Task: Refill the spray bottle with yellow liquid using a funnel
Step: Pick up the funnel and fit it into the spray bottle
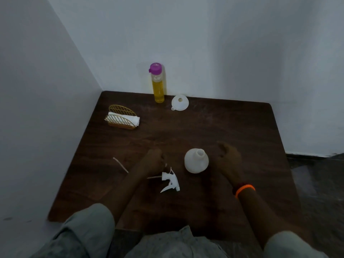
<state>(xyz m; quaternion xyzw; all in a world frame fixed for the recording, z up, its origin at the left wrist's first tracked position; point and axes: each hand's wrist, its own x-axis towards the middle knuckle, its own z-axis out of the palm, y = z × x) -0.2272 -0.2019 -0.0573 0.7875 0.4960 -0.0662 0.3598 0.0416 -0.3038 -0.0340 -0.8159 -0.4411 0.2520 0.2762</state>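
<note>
Spray bottle (pixel 196 161) upright, uncapped, neck upward. Left hand (pixel 155 160) clenched beside the trigger head (pixel 170 180), grasp unclear; right hand (pixel 229 155) loosely curled, holding nothing.

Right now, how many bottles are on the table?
2: the uncapped white spray bottle stands near the front, between the hands; the yellow liquid bottle stands at the back by the wall. None seems hidden.

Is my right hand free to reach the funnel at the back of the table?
Probably yes. The right hand holds nothing, and bare table lies between it and the funnel; the spray bottle sits off to its left.
</note>
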